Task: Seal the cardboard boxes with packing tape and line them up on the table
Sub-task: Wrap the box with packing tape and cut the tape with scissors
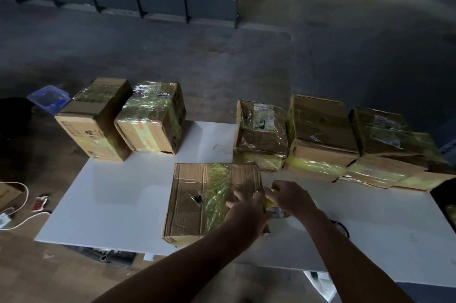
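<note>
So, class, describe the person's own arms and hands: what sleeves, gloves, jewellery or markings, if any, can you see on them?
The left forearm and right forearm are bare right to the frame edge, and no sleeves show. The left hand and right hand wear no gloves. No watch, bracelet, ring or marking is visible, though the light is dim.

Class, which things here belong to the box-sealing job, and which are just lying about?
Job: brown cardboard box in front; yellow tape roll in right hand; taped boxes behind; white table.
Lying about: blue plastic crate; white cable; small red packet.
</note>
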Motion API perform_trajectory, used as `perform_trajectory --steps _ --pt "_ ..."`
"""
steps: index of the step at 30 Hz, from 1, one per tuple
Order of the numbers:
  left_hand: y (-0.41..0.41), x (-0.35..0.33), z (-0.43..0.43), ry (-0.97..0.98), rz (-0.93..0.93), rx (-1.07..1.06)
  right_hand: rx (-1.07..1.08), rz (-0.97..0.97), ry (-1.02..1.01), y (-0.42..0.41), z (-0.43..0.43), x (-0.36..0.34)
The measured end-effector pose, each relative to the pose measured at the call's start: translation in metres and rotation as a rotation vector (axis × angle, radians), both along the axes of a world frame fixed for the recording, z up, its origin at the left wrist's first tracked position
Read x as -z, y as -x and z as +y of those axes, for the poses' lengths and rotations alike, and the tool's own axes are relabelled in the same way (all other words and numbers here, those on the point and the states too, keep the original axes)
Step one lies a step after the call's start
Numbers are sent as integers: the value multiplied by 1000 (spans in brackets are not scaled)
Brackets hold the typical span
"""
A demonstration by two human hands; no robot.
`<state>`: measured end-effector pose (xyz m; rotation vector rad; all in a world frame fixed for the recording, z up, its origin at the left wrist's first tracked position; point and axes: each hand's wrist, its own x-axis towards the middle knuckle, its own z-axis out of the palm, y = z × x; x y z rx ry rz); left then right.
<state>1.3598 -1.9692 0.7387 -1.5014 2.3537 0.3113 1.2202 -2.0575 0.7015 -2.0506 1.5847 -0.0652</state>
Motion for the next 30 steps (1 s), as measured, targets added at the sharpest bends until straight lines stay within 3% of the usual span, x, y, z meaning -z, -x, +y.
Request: perform_trajectory --steps 6,10,14,18,22,30 --pt "-41 8 2 246 196 59 55 -342 -12 -7 -7 -21" --pt "-82 -7 -1 388 458 56 135 -638 -20 -23 -14 -67" --pt "-114 -11 7 527 635 -34 86 -754 55 -49 -16 -108" --pt "-134 -5 19 591 669 -85 -15 -730 122 -83 -10 -118" --pt "-163 -12 17 666 589 -46 -23 -677 173 -111 -6 -117" --pt "-196 -6 17 673 510 -61 -169 -291 323 -138 -5 -129"
